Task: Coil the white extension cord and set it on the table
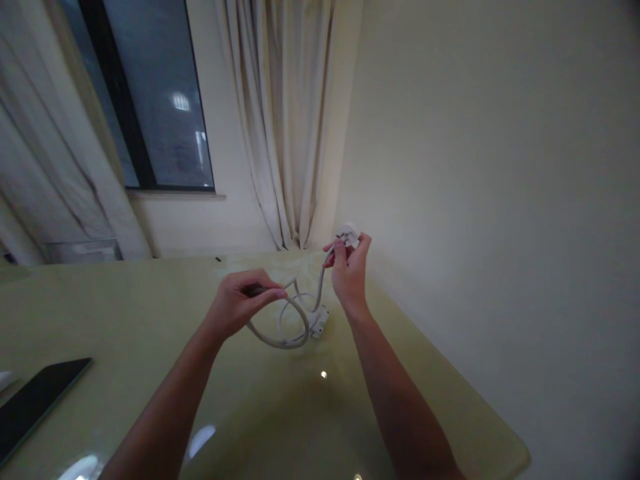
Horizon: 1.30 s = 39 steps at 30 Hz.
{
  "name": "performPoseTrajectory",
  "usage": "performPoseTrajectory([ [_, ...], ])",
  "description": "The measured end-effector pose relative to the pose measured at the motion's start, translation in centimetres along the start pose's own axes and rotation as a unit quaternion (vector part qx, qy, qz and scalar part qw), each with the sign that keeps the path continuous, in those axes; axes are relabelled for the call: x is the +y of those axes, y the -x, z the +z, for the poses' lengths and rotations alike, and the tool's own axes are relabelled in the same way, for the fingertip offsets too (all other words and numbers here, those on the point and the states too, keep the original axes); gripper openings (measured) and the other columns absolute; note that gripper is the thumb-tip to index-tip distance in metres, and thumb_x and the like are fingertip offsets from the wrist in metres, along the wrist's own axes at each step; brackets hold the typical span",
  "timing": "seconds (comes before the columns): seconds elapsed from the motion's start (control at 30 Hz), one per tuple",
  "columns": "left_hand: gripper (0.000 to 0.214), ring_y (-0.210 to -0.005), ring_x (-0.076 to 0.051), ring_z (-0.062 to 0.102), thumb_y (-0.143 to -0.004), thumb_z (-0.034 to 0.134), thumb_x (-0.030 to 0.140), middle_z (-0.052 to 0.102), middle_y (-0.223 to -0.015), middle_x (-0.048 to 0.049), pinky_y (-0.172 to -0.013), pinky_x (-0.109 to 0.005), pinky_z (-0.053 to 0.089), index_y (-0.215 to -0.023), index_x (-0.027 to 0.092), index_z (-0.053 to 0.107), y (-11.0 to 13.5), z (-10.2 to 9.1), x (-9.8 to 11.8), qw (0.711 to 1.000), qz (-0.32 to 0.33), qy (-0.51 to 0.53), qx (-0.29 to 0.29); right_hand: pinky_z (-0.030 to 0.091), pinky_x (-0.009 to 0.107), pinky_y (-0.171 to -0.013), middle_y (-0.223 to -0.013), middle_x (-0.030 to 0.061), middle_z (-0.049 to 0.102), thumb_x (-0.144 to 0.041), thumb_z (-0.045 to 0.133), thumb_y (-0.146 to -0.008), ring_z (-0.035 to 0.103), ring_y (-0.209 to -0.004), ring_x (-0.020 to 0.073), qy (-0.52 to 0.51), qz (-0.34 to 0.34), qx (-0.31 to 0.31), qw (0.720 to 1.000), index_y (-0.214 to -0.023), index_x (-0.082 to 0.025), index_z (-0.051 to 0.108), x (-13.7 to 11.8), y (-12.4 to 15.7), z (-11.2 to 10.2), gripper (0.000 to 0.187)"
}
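Two bare hands are at work on one pale cord (320, 288), held up over the glossy table (150, 300). From where I stand, the step in hand looks like handling the slack: the left hand (249, 301) has a loop gathered, while the right hand (350, 272) minds the end. I'd judge that the next move calls for a steady left grip, so that the loop does not spring open, and for some freedom at the right wrist to guide the end.

The left fingers are closed narrow, thumb pressed along the cord, and the loop hangs just below and to the right of them. The right fingers are curled about the white plug (349, 233), thumb in front, with the plug showing just above the fingertips; the cord drops from there, passing between the two hands. A small white block (320, 321) sits below the right fingers, behind the loop; whether it's a socket strip or an adapter, I can't tell. Well away to the left of the left fingers lies a dark flat slab (43, 403).
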State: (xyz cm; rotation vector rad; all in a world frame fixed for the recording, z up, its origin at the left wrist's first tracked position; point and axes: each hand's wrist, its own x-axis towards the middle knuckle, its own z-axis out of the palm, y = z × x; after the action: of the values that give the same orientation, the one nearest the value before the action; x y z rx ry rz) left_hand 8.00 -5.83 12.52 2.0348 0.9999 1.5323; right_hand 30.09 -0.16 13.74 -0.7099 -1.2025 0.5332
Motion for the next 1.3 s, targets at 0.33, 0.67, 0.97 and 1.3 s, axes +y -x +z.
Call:
performPoseTrajectory([
  [0.33,0.022,-0.061,-0.015,0.067,-0.078,0.082,0.040,0.075,-0.070,-0.0011,-0.059,-0.024,0.050,-0.075,0.019,0.078,-0.6,1.0,0.4,0.980,-0.068,-0.046,0.179,0.052,0.020,-0.052,-0.067,-0.0027,0.072,-0.033,0.073,-0.083,0.067,-0.055,0.0124,-0.164,0.351,-0.200,0.900,-0.102,-0.022,0.052,0.5,2.1,2.6,0.031],
  [0.67,0.033,-0.055,-0.011,0.048,-0.090,0.065,0.050,0.057,-0.065,0.0037,-0.052,-0.023,0.038,-0.078,0.020,0.065,-0.8,0.8,-0.8,0.971,-0.102,-0.101,0.192,0.056,0.023,-0.063,-0.084,0.0037,0.078,-0.031,0.082,-0.081,0.068,-0.061,0.0105,-0.172,0.403,-0.316,0.842,-0.096,-0.016,0.073,1.6,2.7,2.8,0.023],
  [0.97,0.061,-0.059,-0.015,0.060,-0.075,0.084,0.052,0.065,-0.072,0.0034,-0.057,-0.026,0.046,-0.126,0.021,0.074,-0.4,0.7,-0.5,0.990,-0.096,-0.101,-0.028,0.047,0.022,-0.057,-0.078,-0.0025,0.076,-0.032,0.099,-0.057,0.065,-0.060,0.0110,-0.169,0.395,-0.347,0.834,-0.100,-0.020,0.073,3.5,2.2,1.2,0.052],
  [1.3,0.045,-0.083,-0.026,0.070,-0.087,0.068,0.061,0.074,-0.093,-0.0098,-0.077,-0.036,0.053,-0.102,0.022,0.083,-0.6,-0.3,-2.3,0.966,-0.075,-0.248,-0.009,0.056,0.028,-0.082,-0.098,0.0039,0.079,-0.038,0.088,-0.078,0.073,-0.082,0.0146,-0.172,0.411,-0.377,0.812,-0.118,-0.020,0.075,2.4,2.7,1.7,0.046],
])
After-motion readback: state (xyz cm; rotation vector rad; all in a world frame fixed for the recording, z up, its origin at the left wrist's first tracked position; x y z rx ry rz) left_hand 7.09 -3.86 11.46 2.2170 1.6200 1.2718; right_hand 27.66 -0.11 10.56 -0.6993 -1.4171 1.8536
